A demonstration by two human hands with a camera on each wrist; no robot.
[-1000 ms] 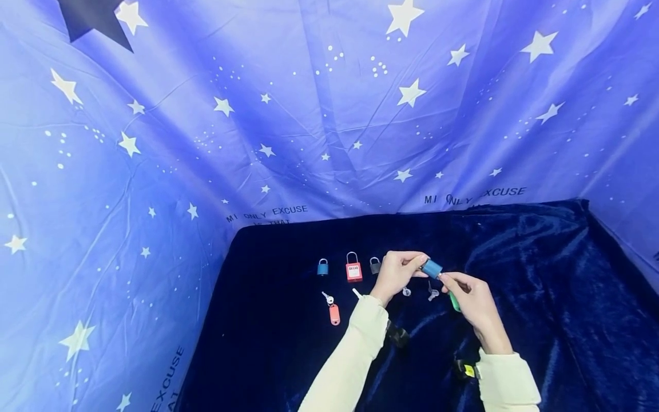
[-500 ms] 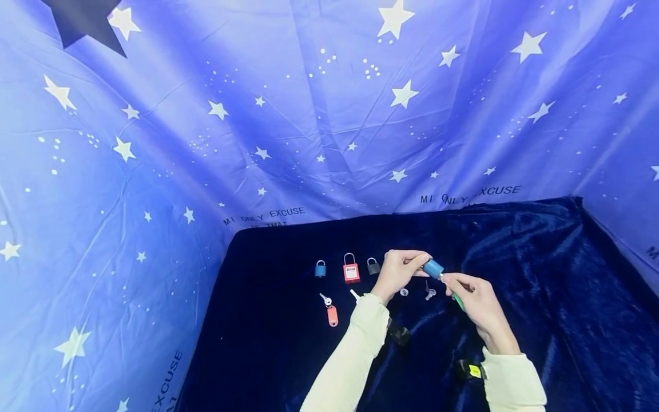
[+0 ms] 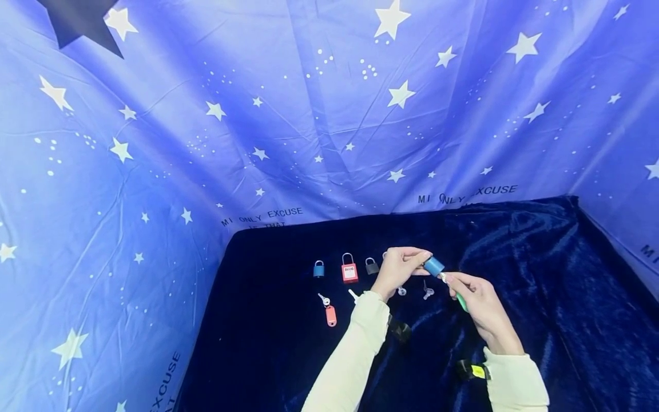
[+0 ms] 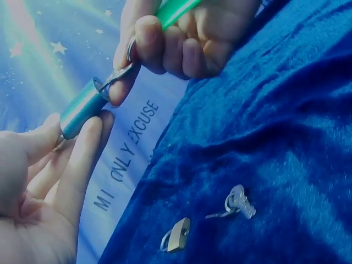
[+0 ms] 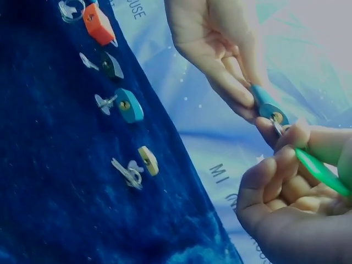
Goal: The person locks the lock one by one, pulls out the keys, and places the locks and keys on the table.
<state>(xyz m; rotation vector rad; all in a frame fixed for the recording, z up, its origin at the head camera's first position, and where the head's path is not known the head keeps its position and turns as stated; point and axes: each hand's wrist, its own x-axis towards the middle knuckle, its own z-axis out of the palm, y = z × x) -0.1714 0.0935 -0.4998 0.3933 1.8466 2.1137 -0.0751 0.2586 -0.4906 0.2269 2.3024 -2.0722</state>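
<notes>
In the head view my left hand (image 3: 399,272) grips a blue padlock (image 3: 433,265) by its shackle end, above the cloth. My right hand (image 3: 479,303) pinches a silver key (image 4: 118,74), whose ring carries a green tag (image 5: 322,173). The key meets the keyhole face of the padlock, seen in both wrist views; how deep it sits cannot be told. Below the hands lie a small brass padlock (image 4: 179,235) and a pair of keys (image 4: 240,202). Fingers partly cover the shackle and the key's bow.
On the dark blue cloth (image 3: 268,355) stand another blue padlock (image 3: 319,269), a red padlock (image 3: 349,272) and a grey padlock (image 3: 372,266). Keys with a red tag (image 3: 330,316) lie before them. A starry curtain (image 3: 309,126) rises behind.
The head view has shifted slightly. Both hands stay together at the padlock. The right hand has turned a little, with the green tag shifting right and more key showing beside the padlock.
</notes>
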